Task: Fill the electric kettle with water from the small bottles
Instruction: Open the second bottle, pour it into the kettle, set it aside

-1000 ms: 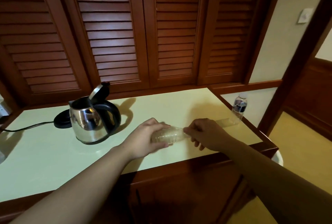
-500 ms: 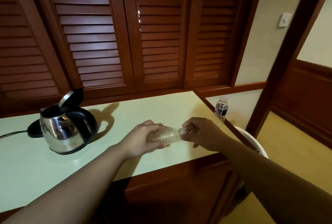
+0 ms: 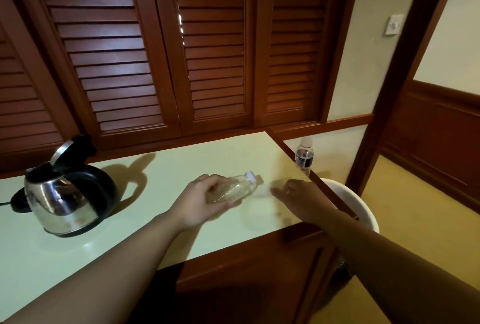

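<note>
One bottle (image 3: 235, 188) is clasped in the left grip (image 3: 201, 200), cap (image 3: 250, 175) on; the right grip (image 3: 302, 197) is held loose beside it, kettle (image 3: 66, 195) well left.

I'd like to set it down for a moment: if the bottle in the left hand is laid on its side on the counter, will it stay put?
Probably not: the bottle looks round and ribbed, so it may roll. It appears clear and empty, hence likely light. The counter looks smooth.
</note>
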